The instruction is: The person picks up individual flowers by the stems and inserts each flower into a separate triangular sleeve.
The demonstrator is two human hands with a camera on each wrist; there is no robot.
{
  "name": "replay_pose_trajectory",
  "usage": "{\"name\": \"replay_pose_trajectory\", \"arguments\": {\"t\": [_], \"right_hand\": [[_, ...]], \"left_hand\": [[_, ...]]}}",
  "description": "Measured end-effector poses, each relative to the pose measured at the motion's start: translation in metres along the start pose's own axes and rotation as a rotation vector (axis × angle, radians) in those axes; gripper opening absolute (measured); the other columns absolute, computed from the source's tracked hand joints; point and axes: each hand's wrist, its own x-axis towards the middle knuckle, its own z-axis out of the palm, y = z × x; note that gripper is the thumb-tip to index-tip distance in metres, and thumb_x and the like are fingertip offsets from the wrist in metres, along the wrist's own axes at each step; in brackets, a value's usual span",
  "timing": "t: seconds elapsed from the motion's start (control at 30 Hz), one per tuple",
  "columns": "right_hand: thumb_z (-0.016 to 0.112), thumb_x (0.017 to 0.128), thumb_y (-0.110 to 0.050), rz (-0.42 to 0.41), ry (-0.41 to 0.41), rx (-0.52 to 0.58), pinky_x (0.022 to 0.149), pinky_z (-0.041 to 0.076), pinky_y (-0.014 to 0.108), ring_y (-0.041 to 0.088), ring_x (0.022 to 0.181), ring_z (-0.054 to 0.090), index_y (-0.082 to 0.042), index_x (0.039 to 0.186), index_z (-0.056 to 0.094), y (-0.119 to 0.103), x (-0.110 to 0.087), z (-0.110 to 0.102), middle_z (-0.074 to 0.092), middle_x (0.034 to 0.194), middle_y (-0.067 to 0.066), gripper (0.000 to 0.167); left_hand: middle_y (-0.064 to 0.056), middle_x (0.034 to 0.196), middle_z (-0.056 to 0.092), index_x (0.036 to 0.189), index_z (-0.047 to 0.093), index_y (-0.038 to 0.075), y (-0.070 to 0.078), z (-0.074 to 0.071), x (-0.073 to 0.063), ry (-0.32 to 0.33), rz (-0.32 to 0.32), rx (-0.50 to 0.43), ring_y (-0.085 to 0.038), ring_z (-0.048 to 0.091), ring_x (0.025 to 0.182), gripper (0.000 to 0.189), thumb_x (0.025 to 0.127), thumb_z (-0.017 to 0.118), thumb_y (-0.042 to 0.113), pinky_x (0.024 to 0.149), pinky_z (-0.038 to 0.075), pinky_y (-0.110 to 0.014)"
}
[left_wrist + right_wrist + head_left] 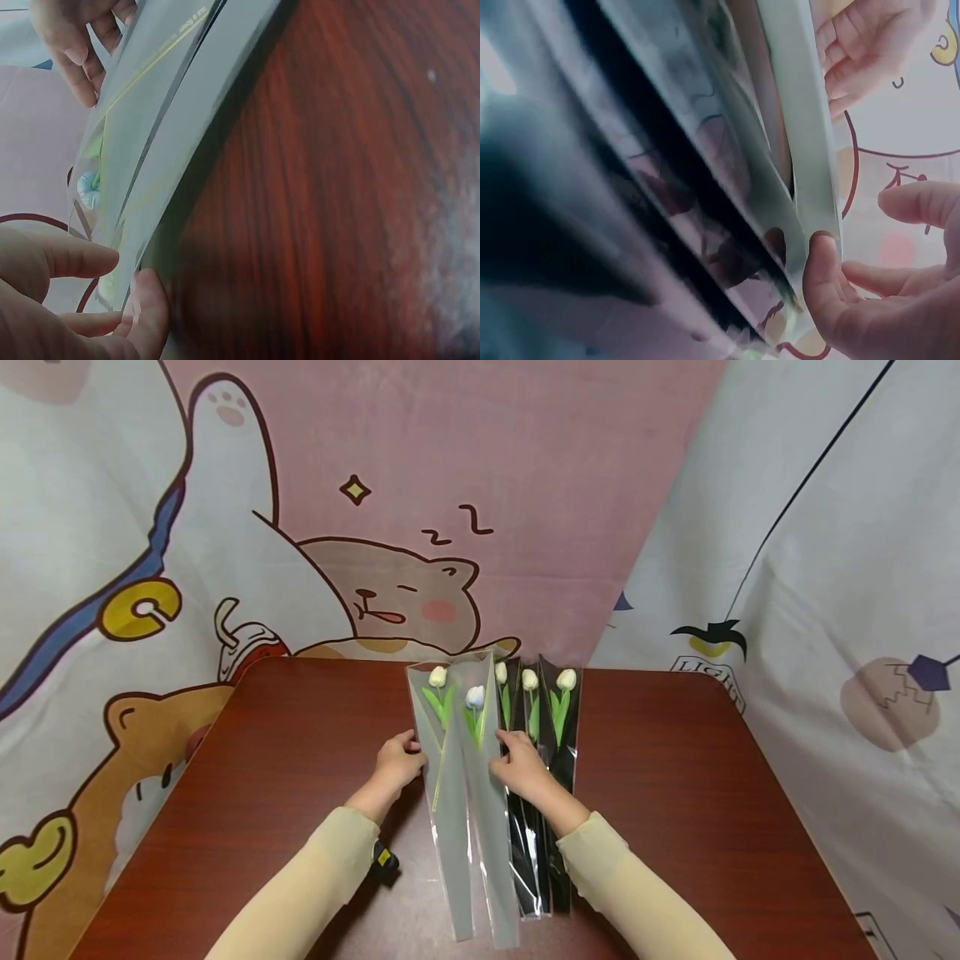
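Note:
Two white tulips in long grey, clear-fronted sleeves lie side by side. My left hand (399, 760) pinches the outer edge of the left grey-wrapped tulip (450, 843) between thumb and fingers. On the other side, my right hand (523, 767) pinches the outer edge of the right grey-wrapped tulip (492, 827), its bloom slightly bluish. In the left wrist view a dark shadow runs under the grey sleeve (195, 112). Several black-wrapped tulips (564, 768) lie just right of the grey ones, partly beneath my right hand and forearm.
A small black object with a yellow patch (386, 860) lies by my left sleeve, partly hidden. The reddish-brown table (300, 760) extends on both sides. A cartoon-printed cloth (525, 510) hangs behind the table's far edge.

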Motion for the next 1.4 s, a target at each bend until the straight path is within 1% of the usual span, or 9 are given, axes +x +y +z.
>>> {"name": "replay_pose_trajectory", "arguments": {"t": [0.2,0.33,0.5,0.63,0.73,0.8,1.13,1.27,1.4], "right_hand": [[0.057,0.079,-0.01,-0.017,-0.033,-0.026,0.061,0.043,0.023,0.011,0.069,0.05,0.006,0.14,0.039,-0.007,0.002,0.006,0.044,0.135,0.02,0.065],[0.058,0.08,-0.012,-0.008,-0.053,-0.043,0.062,0.044,0.024,0.011,0.069,0.051,0.004,0.141,0.039,-0.01,0.006,0.01,0.042,0.137,0.019,0.065],[0.059,0.082,-0.014,-0.002,-0.075,-0.074,0.072,0.049,0.032,0.017,0.075,0.057,0.002,0.141,0.04,-0.013,0.012,0.016,0.041,0.139,0.02,0.064],[0.06,0.082,-0.016,0.001,-0.094,-0.081,0.088,0.049,0.041,0.029,0.101,0.058,0.002,0.14,0.041,-0.014,0.016,0.019,0.042,0.139,0.021,0.064],[0.061,0.082,-0.016,-0.003,-0.099,-0.076,0.097,0.045,0.045,0.035,0.121,0.049,0.003,0.14,0.041,-0.013,0.017,0.02,0.042,0.139,0.021,0.064],[0.062,0.082,-0.015,-0.008,-0.093,-0.075,0.1,0.043,0.046,0.036,0.126,0.045,0.004,0.139,0.042,-0.013,0.017,0.021,0.043,0.138,0.022,0.064],[0.061,0.084,-0.017,0.01,-0.09,-0.077,0.101,0.043,0.046,0.036,0.127,0.044,0.002,0.141,0.04,-0.015,0.022,0.023,0.041,0.14,0.021,0.064],[0.061,0.085,-0.019,0.025,-0.1,-0.091,0.1,0.043,0.046,0.035,0.126,0.045,0.0,0.143,0.038,-0.013,0.019,0.021,0.04,0.141,0.02,0.065],[0.061,0.086,-0.019,0.033,-0.109,-0.085,0.085,0.049,0.04,0.03,0.105,0.057,-0.005,0.145,0.036,-0.011,0.015,0.016,0.037,0.142,0.018,0.065]], "left_hand": [[-0.015,0.099,0.059,0.143,0.038,0.002,-0.001,-0.004,0.001,0.002,-0.023,-0.037,-0.014,0.057,0.075,0.064,0.082,0.054,-0.008,0.063,0.056,-0.026],[-0.008,0.086,0.056,0.143,0.038,0.003,-0.004,-0.009,0.004,0.038,-0.022,-0.049,-0.011,0.052,0.066,0.065,0.08,0.052,-0.01,0.056,0.053,-0.022],[-0.006,0.084,0.055,0.142,0.04,0.005,-0.009,-0.019,0.007,0.087,-0.029,-0.048,-0.013,0.053,0.064,0.066,0.079,0.052,-0.01,0.054,0.052,-0.021],[-0.004,0.083,0.054,0.14,0.041,0.007,-0.013,-0.023,0.007,0.108,-0.037,-0.06,-0.013,0.052,0.066,0.064,0.08,0.052,-0.01,0.055,0.051,-0.021],[-0.004,0.082,0.054,0.14,0.042,0.005,-0.014,-0.025,0.007,0.102,-0.033,-0.068,-0.011,0.051,0.062,0.065,0.078,0.052,-0.011,0.054,0.051,-0.021],[-0.005,0.081,0.054,0.14,0.042,0.003,-0.013,-0.024,0.007,0.091,-0.025,-0.07,-0.009,0.051,0.06,0.065,0.078,0.053,-0.011,0.054,0.052,-0.021],[-0.002,0.08,0.053,0.14,0.041,0.001,-0.012,-0.018,0.009,0.075,-0.001,-0.048,-0.009,0.053,0.061,0.065,0.078,0.057,-0.01,0.055,0.054,-0.024],[-0.009,0.084,0.059,0.139,0.043,0.0,-0.012,-0.02,0.009,0.088,0.023,-0.01,-0.01,0.055,0.06,0.064,0.077,0.059,-0.009,0.054,0.054,-0.024],[-0.019,0.101,0.059,0.139,0.043,0.0,-0.01,-0.022,0.009,0.075,0.047,0.052,-0.018,0.06,0.066,0.064,0.078,0.061,-0.006,0.056,0.055,-0.025]]}}
